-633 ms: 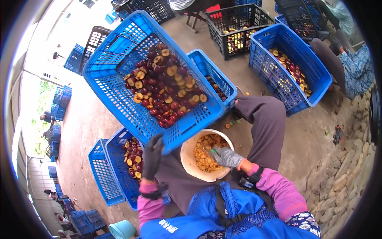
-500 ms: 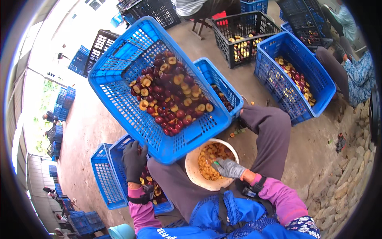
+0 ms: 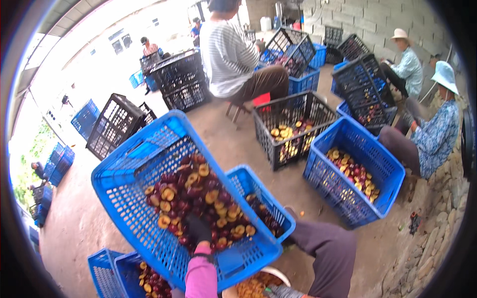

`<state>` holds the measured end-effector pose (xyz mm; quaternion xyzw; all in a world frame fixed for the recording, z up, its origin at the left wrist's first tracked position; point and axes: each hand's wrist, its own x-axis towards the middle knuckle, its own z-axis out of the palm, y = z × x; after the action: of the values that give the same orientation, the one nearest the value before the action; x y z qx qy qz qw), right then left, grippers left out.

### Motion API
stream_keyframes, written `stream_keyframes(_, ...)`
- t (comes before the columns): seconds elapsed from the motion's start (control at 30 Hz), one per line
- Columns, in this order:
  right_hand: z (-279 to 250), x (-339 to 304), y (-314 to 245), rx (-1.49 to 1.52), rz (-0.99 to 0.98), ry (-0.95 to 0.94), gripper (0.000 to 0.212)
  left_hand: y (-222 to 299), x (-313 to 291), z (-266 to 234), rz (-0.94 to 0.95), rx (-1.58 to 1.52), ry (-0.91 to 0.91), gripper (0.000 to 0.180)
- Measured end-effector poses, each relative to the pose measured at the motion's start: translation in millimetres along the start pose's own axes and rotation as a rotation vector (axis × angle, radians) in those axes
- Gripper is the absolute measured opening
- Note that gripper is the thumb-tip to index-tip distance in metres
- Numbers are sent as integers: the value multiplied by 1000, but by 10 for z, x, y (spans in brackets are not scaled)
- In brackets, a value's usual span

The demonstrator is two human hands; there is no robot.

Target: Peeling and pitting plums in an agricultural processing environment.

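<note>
A tilted blue crate (image 3: 115, 191) in front of me holds whole dark-red plums and cut yellow-fleshed plum halves (image 3: 169, 201). My left hand (image 3: 199, 229), in a black glove, reaches in among the fruit; its fingers are hidden. At the lower edge, my right hand (image 3: 284, 291) in a grey glove is over a white bucket (image 3: 279, 274) of orange-brown pieces (image 3: 252, 287). Its fingers close on something with a green part, mostly cut off by the edge.
Another blue crate (image 3: 238, 178) stands behind the tilted one. More crates of fruit are at lower left (image 3: 130, 268) and right (image 3: 343, 218), with a black crate (image 3: 298, 116) beyond. Seated people (image 3: 437, 134) work at right and ahead (image 3: 226, 59). Stones (image 3: 432, 253) border the floor.
My left hand has gone from outside the crate's near-left corner into the fruit. The view has tilted up, so the crate and bucket sit lower; my right hand stays at the bucket.
</note>
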<state>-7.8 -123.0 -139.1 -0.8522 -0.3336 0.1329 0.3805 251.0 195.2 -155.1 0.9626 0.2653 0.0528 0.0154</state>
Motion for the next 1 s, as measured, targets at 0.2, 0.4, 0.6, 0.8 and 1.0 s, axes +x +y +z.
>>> stream_keyframes(0.2,3,28,42,205,295,-50,31,-48,-14,-58,-48,-345,115,51)
stream_keyframes(0.4,-1,21,94,193,270,2,32,-246,-338,-470,-249,-1720,-376,33)
stream_keyframes(0.6,-280,167,102,230,241,142,32,44,-1335,-1360,634,-1154,116,32)
stream_keyframes(0.8,-860,319,-405,-583,-388,508,21,19,-2178,-1280,291,-1902,-604,47)
stream_keyframes(1.0,-1086,151,-1002,-17,-56,345,37,38,-2637,-1825,655,-1194,-177,43)
